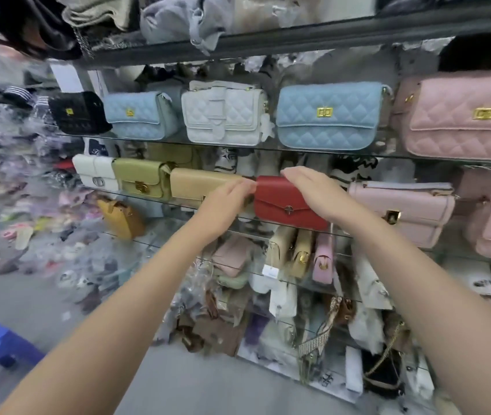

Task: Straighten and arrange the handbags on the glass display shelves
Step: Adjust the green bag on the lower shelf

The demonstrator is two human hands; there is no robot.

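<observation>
Red bag (pixel 286 205) sits on the 2nd glass shelf (pixel 154 195), between the tan bag (pixel 199 184) on its left and the pink bag (pixel 409 205) on its right. Your hands bracket it: left hand (pixel 226 202) pinches the top-left corner, fingers closed on the edge; right hand (pixel 319 193) lies over the top-right, fingers draped along the rim, grip on the far side hidden, so can't tell if it's clamped. Both equally near. Long axis runs left-right along the shelf, dipping a bit to the right; flap & clasp face you. Bag looks upright, bottom near the front edge. Next, I'd guess: level it w/ both hands, square to the edge.
</observation>
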